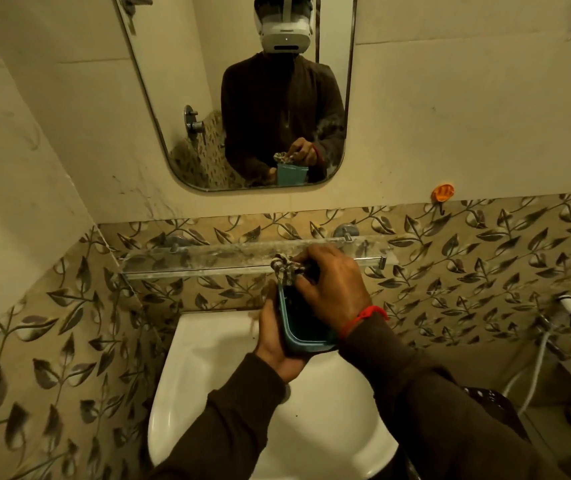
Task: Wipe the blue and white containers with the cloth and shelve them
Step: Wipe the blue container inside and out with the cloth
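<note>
While the left hand (277, 344) is cupping the blue container (303, 327) from below and from its left side, the right hand (332, 289) is reaching over the open mouth from above, pinching a bunched patterned cloth (284, 270) against the far rim. Both hands are closed on what they are carrying: the left around the container's wall, the right around the cloth. The container is hanging over the white sink (208, 358), tipped so that its opening is facing up and toward the person, with its long side running from the near wrist away toward the wall. The glass shelf (208, 263) is lying just beyond the far end of the container and a little above it, so shelving is looking like a short forward and upward push, and the left hand, already bearing the weight, is seeming the nearer one for that. No white container is showing here. The mirror (242, 98) above is reflecting the same grip.
</note>
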A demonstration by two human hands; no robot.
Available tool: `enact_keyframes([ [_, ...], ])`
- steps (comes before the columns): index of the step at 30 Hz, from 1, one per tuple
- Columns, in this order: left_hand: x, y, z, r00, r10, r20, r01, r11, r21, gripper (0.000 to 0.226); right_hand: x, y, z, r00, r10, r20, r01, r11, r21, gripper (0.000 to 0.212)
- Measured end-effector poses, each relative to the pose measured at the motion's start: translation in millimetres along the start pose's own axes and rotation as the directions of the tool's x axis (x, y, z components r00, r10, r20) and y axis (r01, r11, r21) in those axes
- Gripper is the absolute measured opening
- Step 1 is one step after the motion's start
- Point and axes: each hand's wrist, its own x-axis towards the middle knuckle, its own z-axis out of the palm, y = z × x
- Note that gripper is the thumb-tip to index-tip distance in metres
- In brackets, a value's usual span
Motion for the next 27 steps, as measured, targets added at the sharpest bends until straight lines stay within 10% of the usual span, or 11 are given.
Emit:
enact_keyframes([
  [9,4.7,27.9,-10.0,0.999,-0.026,0.025,0.023,0.990,0.142,0.074,-9.6,-1.4,-20.8,0.754,-0.296,0.586,0.392,0.919,-0.041,0.020],
  [20,7.2,32.4,27.5,0.998,0.061,-0.033,-0.053,0.977,0.208,0.066,16.0,0.2,-23.7,0.916,-0.258,0.309,0.399,0.673,-0.623,0.061],
  [27,11.8,43.2,27.3,0.987,0.136,-0.083,-0.095,0.921,0.377,0.073,14.5,-11.4,-24.4,0.868,-0.039,0.495,0.376,0.702,-0.605,0.048],
])
